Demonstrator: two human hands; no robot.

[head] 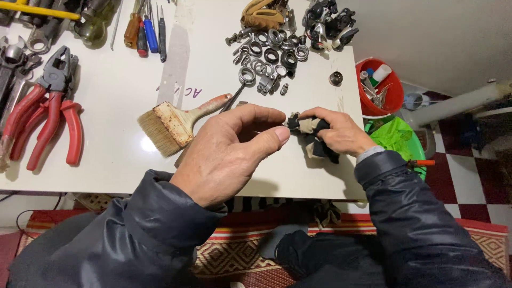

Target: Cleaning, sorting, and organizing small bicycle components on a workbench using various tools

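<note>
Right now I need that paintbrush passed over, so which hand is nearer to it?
Left. The left hand sits just right of the paintbrush, close beside its handle. The right hand is farther right, gripping a dirty rag.

A white table (pixel 122 96) carries a worn paintbrush (pixel 176 121), red-handled pliers (pixel 45 120) at its left edge, screwdrivers (pixel 146 32) along the back, and a heap of metal rings (pixel 269 56) (mostly loose). A red bucket (pixel 394 98) stands beside the table, above a checkered floor (pixel 469 176).
</note>
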